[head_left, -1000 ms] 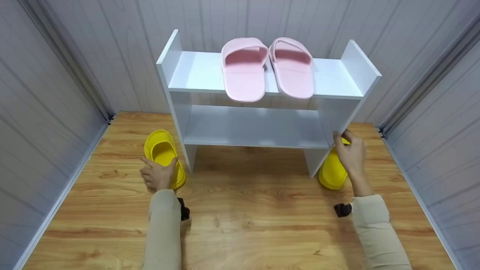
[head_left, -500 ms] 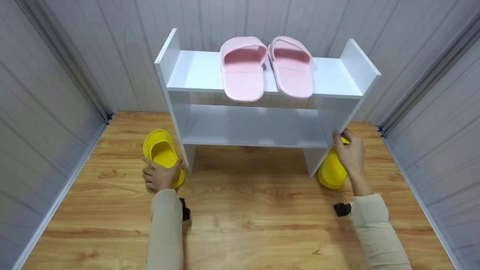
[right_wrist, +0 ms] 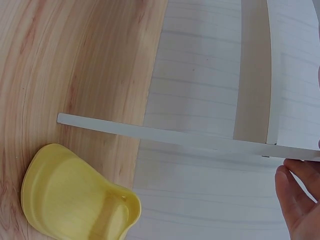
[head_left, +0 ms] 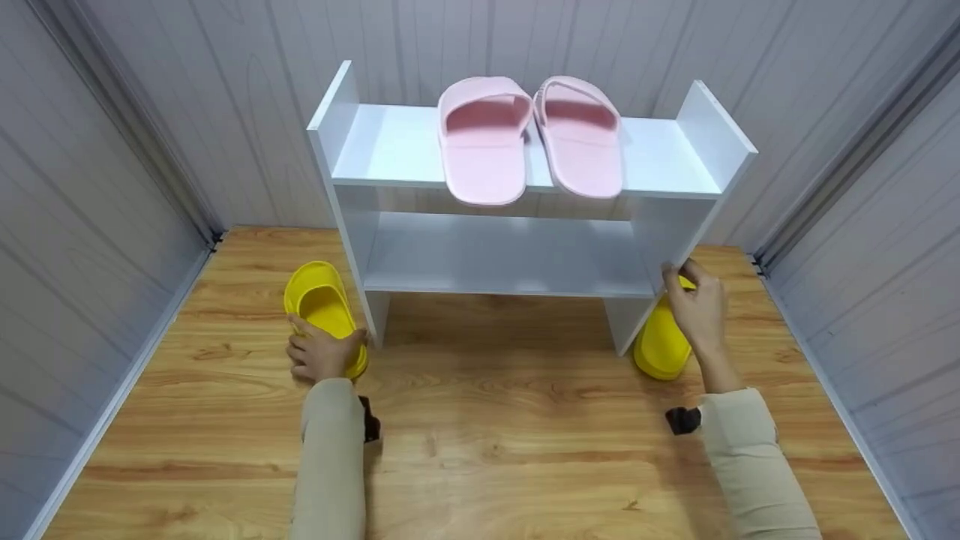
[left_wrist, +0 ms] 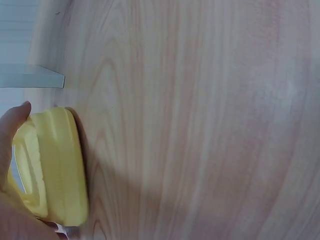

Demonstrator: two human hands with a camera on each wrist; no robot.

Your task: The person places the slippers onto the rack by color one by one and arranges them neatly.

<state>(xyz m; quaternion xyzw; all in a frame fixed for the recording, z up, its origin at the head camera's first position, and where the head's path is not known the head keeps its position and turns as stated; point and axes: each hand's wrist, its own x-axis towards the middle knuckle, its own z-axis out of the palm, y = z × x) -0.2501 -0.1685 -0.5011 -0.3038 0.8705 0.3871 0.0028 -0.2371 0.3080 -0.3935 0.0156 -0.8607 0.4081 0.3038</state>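
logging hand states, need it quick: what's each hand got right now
Left hand: holding a yellow clog.
Right hand: pinching the edge of the white rack side panel.

Home-like shoe-storage setting, pale panelled wall [head_left: 255, 135] at twelve o'clock, white rack [head_left: 510, 255] bearing pink slippers [head_left: 486, 169] before it, wood-look floor [head_left: 495, 465] at six.

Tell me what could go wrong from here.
The pink slippers overhang the front of the top shelf on the white rack and might slide off if the right fingers, gripping its side panel, tug. The left fingers hold a yellow clog close beside the rack's left leg, so moving it could bump that leg.
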